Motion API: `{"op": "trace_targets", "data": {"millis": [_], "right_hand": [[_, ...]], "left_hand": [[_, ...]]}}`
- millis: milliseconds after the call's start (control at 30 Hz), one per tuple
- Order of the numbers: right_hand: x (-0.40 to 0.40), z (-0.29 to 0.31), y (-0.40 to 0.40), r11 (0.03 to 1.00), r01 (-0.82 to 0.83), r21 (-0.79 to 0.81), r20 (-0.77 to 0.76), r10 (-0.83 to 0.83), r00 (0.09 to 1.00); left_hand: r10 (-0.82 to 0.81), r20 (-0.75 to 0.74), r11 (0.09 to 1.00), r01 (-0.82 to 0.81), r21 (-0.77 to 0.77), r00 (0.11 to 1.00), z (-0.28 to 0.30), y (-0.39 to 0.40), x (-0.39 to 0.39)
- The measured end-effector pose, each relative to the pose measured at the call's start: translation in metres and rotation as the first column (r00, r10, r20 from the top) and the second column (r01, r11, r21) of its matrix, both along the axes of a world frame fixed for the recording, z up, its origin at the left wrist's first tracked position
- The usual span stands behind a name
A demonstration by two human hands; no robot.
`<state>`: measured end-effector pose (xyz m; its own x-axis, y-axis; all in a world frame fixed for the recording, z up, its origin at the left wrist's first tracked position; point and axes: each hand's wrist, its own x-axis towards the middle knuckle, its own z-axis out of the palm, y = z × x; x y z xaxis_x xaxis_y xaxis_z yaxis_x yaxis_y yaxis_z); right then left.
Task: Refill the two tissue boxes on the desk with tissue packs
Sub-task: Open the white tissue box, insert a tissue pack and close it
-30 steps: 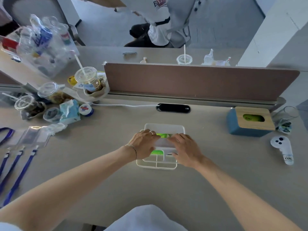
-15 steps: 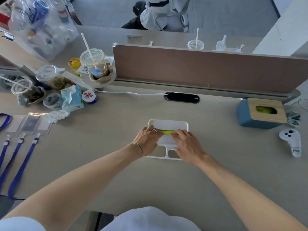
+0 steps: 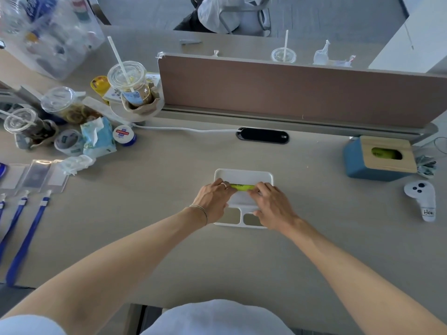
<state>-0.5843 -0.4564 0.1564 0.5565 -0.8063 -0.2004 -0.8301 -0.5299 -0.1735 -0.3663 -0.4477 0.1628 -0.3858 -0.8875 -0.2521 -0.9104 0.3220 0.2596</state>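
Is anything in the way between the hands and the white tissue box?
No. Both the left hand and the right hand are already on the white tissue box, with the green tissue pack showing between their fingers. Nothing visible sits in between.

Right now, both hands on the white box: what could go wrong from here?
1. The green tissue pack shows only as a strip at the white tissue box slot; the left hand and right hand may snag or tear it.
2. Pressing could slide the box along the smooth desk.
3. Whether the cover is fully seated cannot be told.
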Motion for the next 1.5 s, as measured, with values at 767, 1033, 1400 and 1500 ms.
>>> {"op": "trace_targets", "data": {"millis": [767, 1033, 1400, 1500], "right_hand": [[0.02, -0.047, 0.012, 0.959, 0.278, -0.059, 0.128, -0.269, 0.955], [0.017, -0.05, -0.003, 0.965, 0.254, -0.06, 0.128, -0.245, 0.961], [0.021, -0.052, -0.019, 0.967, 0.233, -0.107, 0.097, -0.223, 0.97], [0.021, -0.055, -0.02, 0.965, 0.237, -0.114, 0.097, -0.226, 0.969]], "left_hand": [[0.186, -0.033, 0.974, -0.189, -0.124, 0.982, -0.048, 0.02, -0.031], [0.183, -0.115, 0.971, -0.198, -0.131, 0.976, -0.053, 0.006, -0.027], [0.162, -0.031, 0.968, -0.165, -0.191, 0.986, -0.06, -0.011, -0.033], [0.172, -0.046, 0.962, -0.177, -0.209, 0.984, -0.063, -0.013, -0.033]]}}
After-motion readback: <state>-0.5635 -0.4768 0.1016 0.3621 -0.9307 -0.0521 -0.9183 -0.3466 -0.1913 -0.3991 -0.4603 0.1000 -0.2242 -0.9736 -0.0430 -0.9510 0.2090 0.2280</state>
